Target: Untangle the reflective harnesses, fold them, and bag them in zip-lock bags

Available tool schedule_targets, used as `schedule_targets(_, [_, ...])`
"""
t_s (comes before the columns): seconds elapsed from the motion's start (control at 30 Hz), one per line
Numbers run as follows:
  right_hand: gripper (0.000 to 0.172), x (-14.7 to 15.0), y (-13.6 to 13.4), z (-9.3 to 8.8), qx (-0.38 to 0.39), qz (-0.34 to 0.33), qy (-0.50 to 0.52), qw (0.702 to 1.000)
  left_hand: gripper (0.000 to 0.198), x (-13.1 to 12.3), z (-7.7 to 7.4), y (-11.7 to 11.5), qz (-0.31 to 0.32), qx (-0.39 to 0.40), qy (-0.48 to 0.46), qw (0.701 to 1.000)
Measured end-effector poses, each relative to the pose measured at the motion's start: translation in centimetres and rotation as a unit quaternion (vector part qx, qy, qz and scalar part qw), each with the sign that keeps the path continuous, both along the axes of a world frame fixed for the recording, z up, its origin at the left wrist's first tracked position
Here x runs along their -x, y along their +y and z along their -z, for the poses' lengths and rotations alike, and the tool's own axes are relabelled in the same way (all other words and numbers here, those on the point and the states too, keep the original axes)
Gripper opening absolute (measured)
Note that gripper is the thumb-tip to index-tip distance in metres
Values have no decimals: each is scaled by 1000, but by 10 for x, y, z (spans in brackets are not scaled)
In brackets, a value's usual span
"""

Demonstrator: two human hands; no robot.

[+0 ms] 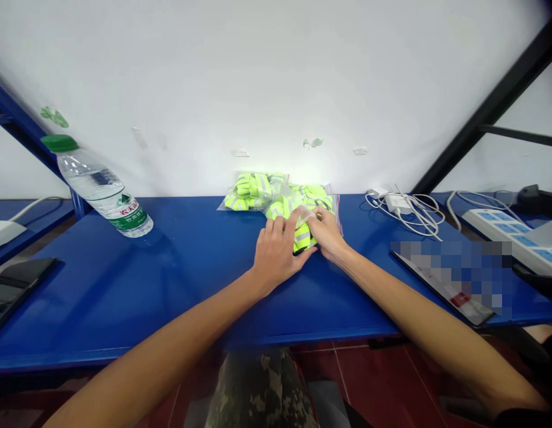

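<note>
Pressure is best kept gentle and even: left hand (278, 248) and right hand (328, 233) together grip the fluorescent bundle (302, 236) with clear plastic (305, 215) between.

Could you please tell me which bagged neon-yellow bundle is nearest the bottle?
The leftmost bundle; the other neon-yellow material lies farther from the bottle, with the left hand and right hand on it.

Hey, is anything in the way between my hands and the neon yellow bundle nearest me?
No separate object visibly blocks them: your left hand and right hand are both at the bundle. Clear plastic shows between them; whether it separates your fingers from the fabric throughout, I can't tell.
</note>
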State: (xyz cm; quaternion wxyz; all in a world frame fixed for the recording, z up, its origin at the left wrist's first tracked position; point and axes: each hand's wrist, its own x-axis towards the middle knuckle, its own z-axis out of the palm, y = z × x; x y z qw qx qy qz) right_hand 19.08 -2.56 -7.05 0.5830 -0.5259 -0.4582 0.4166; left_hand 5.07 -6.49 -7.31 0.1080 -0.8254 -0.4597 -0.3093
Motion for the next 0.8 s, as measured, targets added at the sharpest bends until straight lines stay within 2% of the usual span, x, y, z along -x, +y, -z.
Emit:
schedule_targets(0.07, [48, -2, -1, -2, -1, -53, 7, 999, 74, 4, 0, 5, 7, -4, -27, 1000])
schedule_targets(0.13, [49, -4, 0, -3, -4, -77, 2, 997, 68, 8, -1, 9, 19, -9, -48, 999])
schedule_targets(0.43, [51, -8, 2, -3, -22, -116, -9, 993, 53, 20, -14, 16, 33, -1, -61, 998])
schedule_targets(0.63, [30, -9, -5, -3, -124, -103, -166, 973, 37, 26, -20, 19, 5, -1, -77, 997])
schedule_targets(0.8, [20, 2, -19, -8, -156, -143, -203, 956, 24, 35, -25, 25, -60, -26, -98, 993])
